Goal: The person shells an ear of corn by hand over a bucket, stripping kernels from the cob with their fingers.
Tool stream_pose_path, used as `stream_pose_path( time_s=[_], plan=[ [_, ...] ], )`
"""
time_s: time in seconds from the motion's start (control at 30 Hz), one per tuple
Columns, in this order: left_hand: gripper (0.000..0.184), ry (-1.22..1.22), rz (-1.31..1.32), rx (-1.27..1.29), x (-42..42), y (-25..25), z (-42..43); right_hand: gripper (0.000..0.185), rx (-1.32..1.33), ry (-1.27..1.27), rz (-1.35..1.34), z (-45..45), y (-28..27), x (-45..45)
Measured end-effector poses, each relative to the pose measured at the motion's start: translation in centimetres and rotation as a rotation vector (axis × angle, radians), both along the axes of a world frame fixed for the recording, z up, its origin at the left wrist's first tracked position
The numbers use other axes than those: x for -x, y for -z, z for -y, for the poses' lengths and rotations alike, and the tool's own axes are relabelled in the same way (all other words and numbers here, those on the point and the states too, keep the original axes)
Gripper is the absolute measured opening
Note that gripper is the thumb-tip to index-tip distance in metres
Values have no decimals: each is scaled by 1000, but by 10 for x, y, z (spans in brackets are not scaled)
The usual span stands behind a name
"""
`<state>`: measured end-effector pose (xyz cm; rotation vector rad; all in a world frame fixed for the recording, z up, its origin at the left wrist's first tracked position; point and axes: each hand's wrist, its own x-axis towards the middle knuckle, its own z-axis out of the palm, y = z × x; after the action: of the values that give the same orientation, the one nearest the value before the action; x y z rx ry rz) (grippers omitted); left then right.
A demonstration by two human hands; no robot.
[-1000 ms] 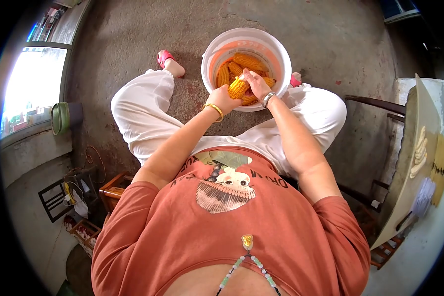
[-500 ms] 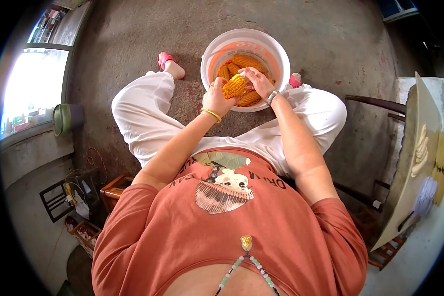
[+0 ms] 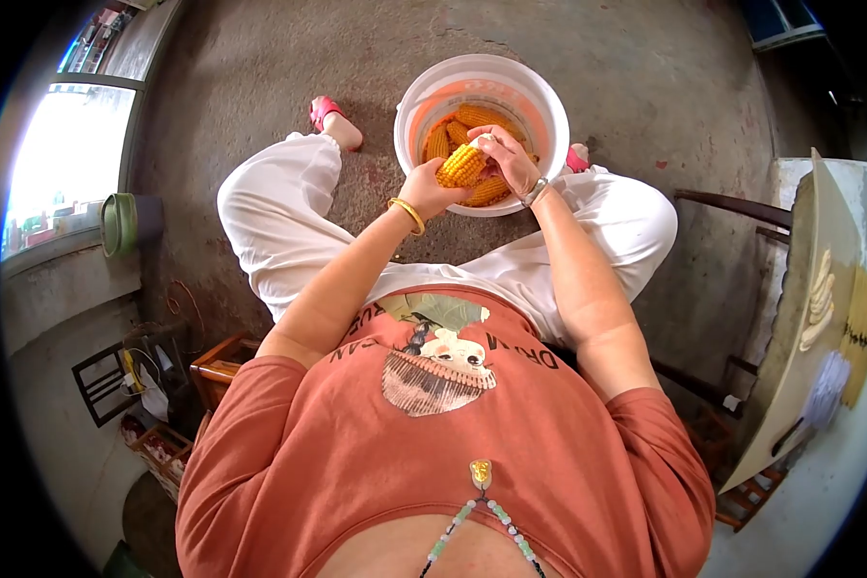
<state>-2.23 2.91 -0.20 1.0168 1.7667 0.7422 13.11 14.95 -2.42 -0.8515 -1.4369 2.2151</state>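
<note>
A yellow corn cob (image 3: 461, 167) is held over the near part of a white bucket (image 3: 555, 116). My left hand (image 3: 432, 189), with a gold bangle at the wrist, grips the cob's lower left end. At its upper right end, the bent fingers of my right hand (image 3: 511, 160) close on the cob; a silver band circles that wrist. Several more corn cobs (image 3: 482, 117) lie inside the bucket, partly hidden by my hands.
The bucket stands on the concrete floor (image 3: 356, 58) between my feet in pink shoes (image 3: 324, 113). At the right is a board (image 3: 790, 366) with pale strands on it. A green bin (image 3: 118, 225) is by the window, and a wooden stool (image 3: 223, 362) sits lower left.
The cob has turned slightly between my hands. My left hand has shifted its grip around the cob's lower end, and my right fingers have moved a little over its upper end.
</note>
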Motion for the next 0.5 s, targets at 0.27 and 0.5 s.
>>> stream_pose_path(
  time_s=[0.27, 0.5],
  plan=[
    [50, 7, -140, -150, 0, 20, 8, 43, -171, -94, 70, -1, 17, 2],
    [44, -24, -81, -3, -2, 23, 6, 37, -510, 45, 296, 10, 27, 7]
  ],
)
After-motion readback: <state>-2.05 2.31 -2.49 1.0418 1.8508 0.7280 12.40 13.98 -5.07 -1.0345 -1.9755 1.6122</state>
